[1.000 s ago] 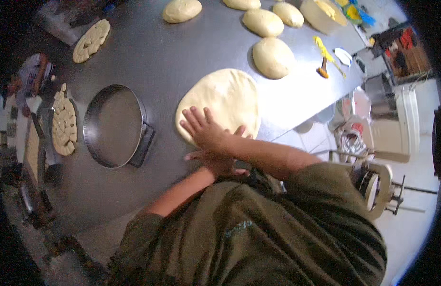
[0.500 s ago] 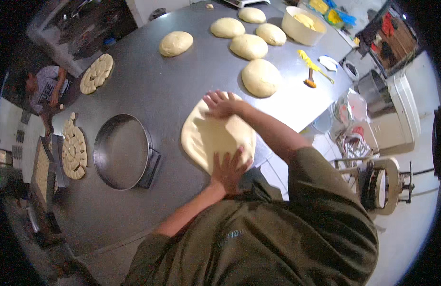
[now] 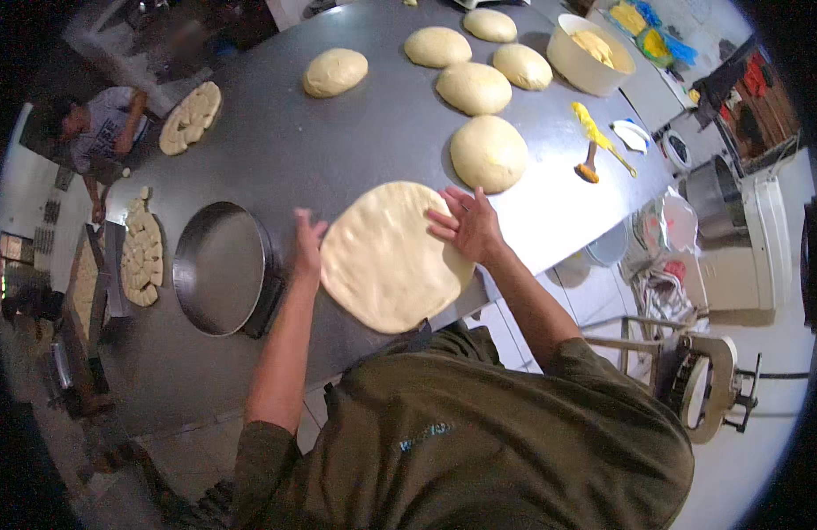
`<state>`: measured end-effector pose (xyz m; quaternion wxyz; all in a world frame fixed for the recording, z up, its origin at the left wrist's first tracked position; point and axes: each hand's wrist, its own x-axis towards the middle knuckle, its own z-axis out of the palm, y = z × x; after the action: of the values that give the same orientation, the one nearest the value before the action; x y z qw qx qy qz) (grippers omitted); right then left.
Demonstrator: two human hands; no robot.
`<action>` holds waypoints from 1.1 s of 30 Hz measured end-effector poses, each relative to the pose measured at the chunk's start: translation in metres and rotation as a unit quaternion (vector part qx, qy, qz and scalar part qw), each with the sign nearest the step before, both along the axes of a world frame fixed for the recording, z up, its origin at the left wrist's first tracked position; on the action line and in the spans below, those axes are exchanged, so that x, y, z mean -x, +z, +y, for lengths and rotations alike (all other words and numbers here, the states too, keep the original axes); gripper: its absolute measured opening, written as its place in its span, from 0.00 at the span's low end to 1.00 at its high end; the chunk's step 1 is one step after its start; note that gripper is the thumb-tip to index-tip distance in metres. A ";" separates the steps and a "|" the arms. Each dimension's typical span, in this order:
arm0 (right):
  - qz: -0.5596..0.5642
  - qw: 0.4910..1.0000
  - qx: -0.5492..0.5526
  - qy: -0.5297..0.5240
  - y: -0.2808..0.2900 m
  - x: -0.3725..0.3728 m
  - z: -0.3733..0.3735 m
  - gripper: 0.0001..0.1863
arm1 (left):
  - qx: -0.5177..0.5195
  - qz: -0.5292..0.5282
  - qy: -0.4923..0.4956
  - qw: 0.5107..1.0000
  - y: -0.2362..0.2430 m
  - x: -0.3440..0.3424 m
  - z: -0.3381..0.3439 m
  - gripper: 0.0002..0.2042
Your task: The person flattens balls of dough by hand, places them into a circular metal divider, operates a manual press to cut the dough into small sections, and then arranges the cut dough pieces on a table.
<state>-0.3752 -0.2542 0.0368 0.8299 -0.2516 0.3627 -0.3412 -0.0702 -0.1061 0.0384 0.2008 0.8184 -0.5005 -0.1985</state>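
Observation:
A flattened round of pale dough (image 3: 386, 261) lies near the front edge of the steel table. My left hand (image 3: 308, 243) is open at its left rim, fingers loosely apart. At the upper right rim my right hand (image 3: 464, 221) is open, fingertips touching or just over the dough. Just beyond it is a smooth dough ball (image 3: 488, 155). A round metal pan (image 3: 221, 274) stands to the left of my left hand.
Several dough balls (image 3: 473, 87) and a cream-colored tub (image 3: 589, 71) sit at the back right, with yellow utensils (image 3: 598, 128) nearer. Cut dough pieces (image 3: 141, 252) lie left, beside a long trough (image 3: 90, 283). A co-worker (image 3: 103, 128) is at the far left. A machine (image 3: 709, 384) stands right.
My hands have moved apart from on top of the dough to its left and right rims. The dough now lies flatter and rounder than half a second ago.

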 end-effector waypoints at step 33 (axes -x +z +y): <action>0.181 0.460 0.823 0.282 0.166 -0.361 0.071 0.17 | 0.167 -0.224 0.003 0.960 0.224 -0.177 0.221 0.17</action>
<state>-0.0146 -0.1835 0.2029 0.2048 -0.9622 -0.0344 -0.1759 0.1064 0.1148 0.2619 0.2184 0.7980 -0.5565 0.0767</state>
